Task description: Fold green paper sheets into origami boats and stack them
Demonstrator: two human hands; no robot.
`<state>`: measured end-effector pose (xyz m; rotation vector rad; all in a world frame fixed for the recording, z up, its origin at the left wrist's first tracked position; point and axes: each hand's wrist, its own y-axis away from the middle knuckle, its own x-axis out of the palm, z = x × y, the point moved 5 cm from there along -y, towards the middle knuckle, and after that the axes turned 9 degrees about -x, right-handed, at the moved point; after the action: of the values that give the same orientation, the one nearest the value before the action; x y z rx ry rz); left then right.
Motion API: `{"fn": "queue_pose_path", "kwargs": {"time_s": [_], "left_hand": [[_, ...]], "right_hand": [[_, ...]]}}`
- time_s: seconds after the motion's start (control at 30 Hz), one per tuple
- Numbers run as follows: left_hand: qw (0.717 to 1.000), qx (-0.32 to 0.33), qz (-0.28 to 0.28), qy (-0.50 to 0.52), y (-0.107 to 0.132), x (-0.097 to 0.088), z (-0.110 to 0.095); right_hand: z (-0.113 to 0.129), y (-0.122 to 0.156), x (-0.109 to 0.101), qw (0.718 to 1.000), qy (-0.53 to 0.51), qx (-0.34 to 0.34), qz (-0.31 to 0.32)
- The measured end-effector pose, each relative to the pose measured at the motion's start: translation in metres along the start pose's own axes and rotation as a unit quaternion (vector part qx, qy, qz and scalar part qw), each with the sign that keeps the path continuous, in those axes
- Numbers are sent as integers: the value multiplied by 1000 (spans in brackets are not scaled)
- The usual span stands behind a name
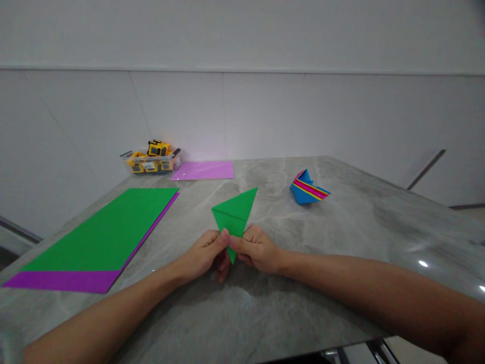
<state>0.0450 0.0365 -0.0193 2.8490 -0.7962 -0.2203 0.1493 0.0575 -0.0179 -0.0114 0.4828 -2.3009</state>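
A folded piece of green paper is held up over the front middle of the table, its narrow point facing down toward me. It has a kite-like outline with a crease across its upper part. My left hand pinches its lower left edge, thumb on top. From the other side my right hand grips the lower right edge, its thumb almost touching the left thumb. The fingers beneath the paper are partly hidden.
Large green and purple sheets lie stacked at left. A pink sheet and a clear bin of yellow toy vehicles stand by the wall. A blue, pink and yellow folded paper piece sits right on the grey table.
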Motion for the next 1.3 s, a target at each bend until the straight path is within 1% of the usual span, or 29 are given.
{"fn": "queue_pose_path", "kwargs": {"time_s": [0.07, 0.1, 0.17, 0.23, 0.33, 0.4, 0.47, 0.57, 0.63, 0.73, 0.8, 0.83, 0.9, 0.97, 1.03, 1.1, 1.2, 1.27, 1.3], "left_hand": [[1000, 1, 24, -18, 0, 3, 1], [999, -3, 31, -13, 0, 4, 2], [999, -10, 44, 18, 1, 4, 3], [998, -5, 54, 42, 2, 3, 2], [997, 4, 68, 40, 4, -1, 0], [997, 2, 68, 34, 4, -2, 0], [998, 3, 62, 17, 4, -2, 1], [999, 13, 41, -22, 5, -1, 0], [999, 20, 21, -34, 5, -1, 0], [1000, 13, -5, -16, 4, -4, -1], [1000, 13, -5, 14, 3, -6, -1], [999, 16, 3, 32, 2, -7, -1], [997, 24, 19, 66, 2, -9, -1], [994, 14, 29, 101, 1, -10, 1], [990, -16, 26, 135, -1, -9, 5], [986, -39, 18, 158, -3, -7, 9], [986, -26, 10, 165, -4, -6, 7], [987, -8, 6, 162, -3, -9, 4], [988, -3, 4, 157, -2, -11, 3]], "right_hand": [[0, -1, -7, 997, 38, -7, -62], [0, -2, -9, 996, 45, -12, -76], [0, -3, -9, 997, 29, -13, -69], [0, -5, -8, 998, -18, -10, -55], [3, -6, -6, 995, -90, -13, -49], [3, -6, -5, 994, -101, -8, -41], [4, -5, -5, 997, -69, -13, -45], [9, -2, -8, 994, 14, -55, -90], [10, -1, -10, 990, 43, -74, -109], [5, -3, -8, 995, 16, -55, -83], [1, -5, -7, 998, -23, -35, -51], [0, -6, -7, 997, -44, -29, -48], [0, -7, -10, 994, -86, -22, -70], [-1, -7, -15, 987, -119, -7, -106], [-2, -8, -16, 986, -121, 11, -114], [-1, -8, -15, 991, -99, 23, -90], [0, -9, -10, 996, -71, 30, -46], [0, -8, -8, 996, -74, 33, -36], [0, -8, -9, 995, -80, 35, -40]]}}
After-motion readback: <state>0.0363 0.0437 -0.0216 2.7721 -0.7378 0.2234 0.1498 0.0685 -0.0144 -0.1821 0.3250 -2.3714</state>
